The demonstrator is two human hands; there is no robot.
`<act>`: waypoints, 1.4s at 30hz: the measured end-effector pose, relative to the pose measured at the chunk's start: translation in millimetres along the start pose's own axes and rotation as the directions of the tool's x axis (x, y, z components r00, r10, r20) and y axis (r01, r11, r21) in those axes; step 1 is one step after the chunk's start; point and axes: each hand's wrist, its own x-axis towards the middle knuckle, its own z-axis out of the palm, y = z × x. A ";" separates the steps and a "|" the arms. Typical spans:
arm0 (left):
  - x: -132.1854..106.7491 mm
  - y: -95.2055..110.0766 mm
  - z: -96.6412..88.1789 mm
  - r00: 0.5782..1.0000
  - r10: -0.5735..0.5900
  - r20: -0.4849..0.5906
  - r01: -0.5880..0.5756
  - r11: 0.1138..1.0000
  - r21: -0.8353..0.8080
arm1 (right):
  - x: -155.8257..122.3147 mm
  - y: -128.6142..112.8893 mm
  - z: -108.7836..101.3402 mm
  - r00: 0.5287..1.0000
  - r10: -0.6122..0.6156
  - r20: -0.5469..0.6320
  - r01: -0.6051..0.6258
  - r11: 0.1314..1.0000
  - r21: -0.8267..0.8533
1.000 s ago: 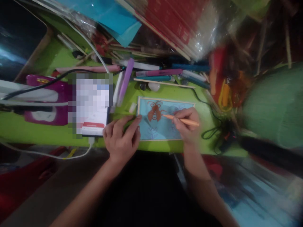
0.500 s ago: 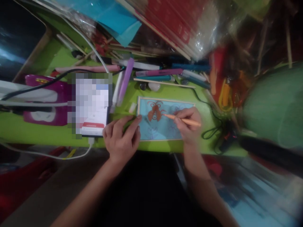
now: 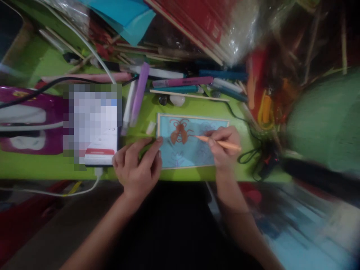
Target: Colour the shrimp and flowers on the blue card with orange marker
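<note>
The green surface (image 3: 33,165) carries everything, with its near edge just in front of the person. Along its far side lie red sheets (image 3: 197,18) and shiny clear plastic (image 3: 239,37); whether the plastic encloses anything is too blurred to tell. A large rounded green thing (image 3: 326,123) bulks at the right end. Toward the left end lies a purple case (image 3: 56,138) with pale patches, its contents not discernible; the phone (image 3: 104,142), screen up and partly pixelated, lies against its right side.

Near the middle of the near edge is the blue panel (image 3: 165,157), flat in a pale frame, its long axis running left to right. It bears a brown beetle-like figure and fainter outlines. The left hand (image 3: 137,168) rests with fingers bent and spread, its index fingertip at the panel's left edge, holding nothing. The right hand (image 3: 225,153) pinches the orange pen (image 3: 230,146) over the panel, hiding part of its right side; the tip points left, beside the figure, the tail slightly nearer the near edge.

Beyond the panel lie a pink marker (image 3: 182,81) and a thin stick (image 3: 189,95). A small cap (image 3: 151,128) sits just left of the frame.
</note>
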 end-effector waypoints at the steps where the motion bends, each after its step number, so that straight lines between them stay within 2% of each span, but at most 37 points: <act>1: -0.3 -0.1 0.2 1.000 -0.002 0.001 0.002 1.000 0.002 | 0.0 -0.1 -0.1 1.000 0.002 -0.007 -0.002 1.000 -0.002; 12: -0.3 0.5 -0.5 1.000 0.002 0.000 -0.002 1.000 -0.003 | -1.4 3.3 0.0 1.000 0.017 -0.017 -0.018 1.000 -0.017; 15: 0.2 0.8 -0.4 1.000 0.001 -0.009 -0.001 1.000 -0.012 | -1.6 3.4 -0.1 1.000 0.000 -0.011 0.000 0.999 0.036; 18: -0.4 0.8 -0.4 1.000 -0.017 0.007 0.017 1.000 -0.019 | -3.2 3.7 -0.6 0.999 -0.011 0.052 0.005 0.995 0.099; 21: -1.1 0.9 -0.7 1.000 -0.025 0.016 0.025 1.000 -0.005 | -5.2 4.7 -1.3 0.993 0.005 0.116 -0.014 0.997 0.081; 29: 0.7 1.8 1.2 0.999 -0.006 -0.036 0.006 1.000 -0.014 | -5.7 4.0 -1.8 0.987 0.006 0.160 -0.012 0.999 0.040; 32: 0.7 1.5 2.3 0.999 -0.028 -0.026 0.026 0.999 -0.047 | -4.9 3.0 -0.8 0.988 0.014 0.156 -0.019 0.999 0.034; 37: 1.0 1.4 2.3 0.997 0.031 -0.067 -0.031 1.000 -0.003 | -4.2 2.0 0.7 0.993 0.028 0.118 -0.030 1.000 0.009; 42: 2.0 1.7 1.8 0.998 0.029 -0.056 -0.029 1.000 0.004 | -3.9 2.8 0.1 0.994 0.012 0.111 -0.010 1.000 -0.011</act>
